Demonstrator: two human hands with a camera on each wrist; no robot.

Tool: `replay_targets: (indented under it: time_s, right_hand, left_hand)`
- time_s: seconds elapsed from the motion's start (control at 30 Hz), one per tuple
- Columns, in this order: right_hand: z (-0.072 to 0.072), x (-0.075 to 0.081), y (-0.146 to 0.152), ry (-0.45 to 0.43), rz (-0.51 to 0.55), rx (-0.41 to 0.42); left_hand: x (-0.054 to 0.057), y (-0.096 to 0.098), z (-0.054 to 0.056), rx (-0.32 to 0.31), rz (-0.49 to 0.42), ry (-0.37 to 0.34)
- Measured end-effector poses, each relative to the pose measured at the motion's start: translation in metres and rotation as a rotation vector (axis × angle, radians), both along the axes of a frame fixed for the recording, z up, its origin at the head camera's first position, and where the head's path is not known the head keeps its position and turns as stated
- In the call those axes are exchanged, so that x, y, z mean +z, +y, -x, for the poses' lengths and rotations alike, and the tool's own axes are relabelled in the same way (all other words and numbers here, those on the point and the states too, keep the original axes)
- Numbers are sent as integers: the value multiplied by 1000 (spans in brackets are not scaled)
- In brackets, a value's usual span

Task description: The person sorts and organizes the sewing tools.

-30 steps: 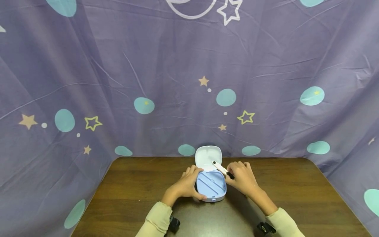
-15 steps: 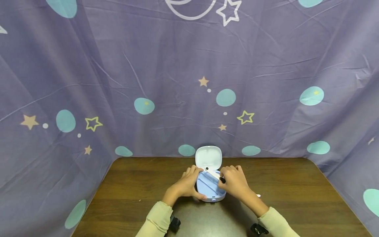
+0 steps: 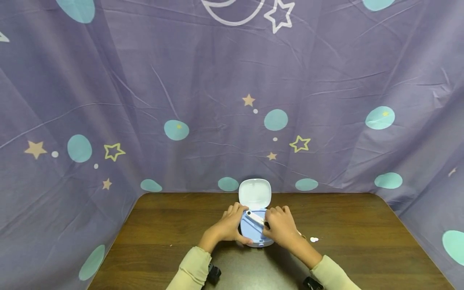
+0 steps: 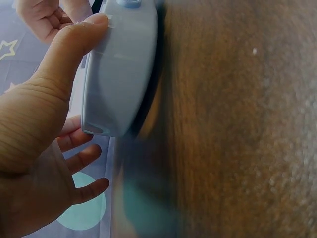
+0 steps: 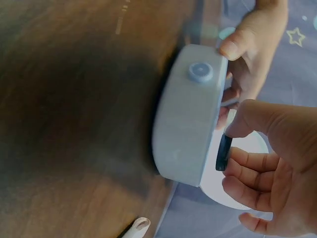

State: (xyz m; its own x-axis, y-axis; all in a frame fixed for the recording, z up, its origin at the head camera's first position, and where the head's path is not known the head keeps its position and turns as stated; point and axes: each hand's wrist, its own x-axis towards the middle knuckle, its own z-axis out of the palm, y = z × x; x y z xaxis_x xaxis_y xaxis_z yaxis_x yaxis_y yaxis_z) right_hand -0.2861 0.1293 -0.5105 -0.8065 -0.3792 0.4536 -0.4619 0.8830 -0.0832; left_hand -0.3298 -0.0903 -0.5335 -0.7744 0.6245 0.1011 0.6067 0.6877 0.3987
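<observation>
A small light-blue case (image 3: 250, 233) stands on the table with its white lid (image 3: 255, 193) raised at the back. Diagonal ridges mark the inside of the case. My left hand (image 3: 229, 223) grips its left side, the thumb on the front rim (image 4: 101, 21) and the fingers round toward the back. Over the case my right hand (image 3: 280, 225) pinches a slim white tool (image 3: 255, 218) with a dark round spot at its far end. Its black near end (image 5: 224, 152) lies between thumb and fingers. The tool slants across the inside of the case. A round button (image 5: 200, 72) sits on the case's front.
A small white piece (image 3: 314, 239) lies on the table (image 3: 362, 233) right of my right forearm. The rounded end of a pale slim object (image 5: 138, 228) shows in the right wrist view. A patterned purple curtain (image 3: 203, 80) hangs behind the table.
My right hand has moved left and toward me with the white tool, from beside the raised lid to over the blue case. The white piece on the table came into view. My left hand stays.
</observation>
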Motion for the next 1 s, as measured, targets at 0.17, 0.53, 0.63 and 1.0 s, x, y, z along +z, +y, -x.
replay_targets:
  time_s: [0.17,0.53,0.63,1.0]
  right_hand:
    - [-1,-7,-4,112,-44,-10]
    - [-4,-11,-12,225,-65,-55]
    - [-3,-12,-14,218,-62,-58]
    - [-6,-11,-17,151,-41,-49]
  left_hand:
    - [-1,0,1,-2,4,6]
    - [-4,-2,1,-6,-11,36]
    - [-3,-2,1,-5,-17,43]
    - [-8,-2,-1,-3,-20,45]
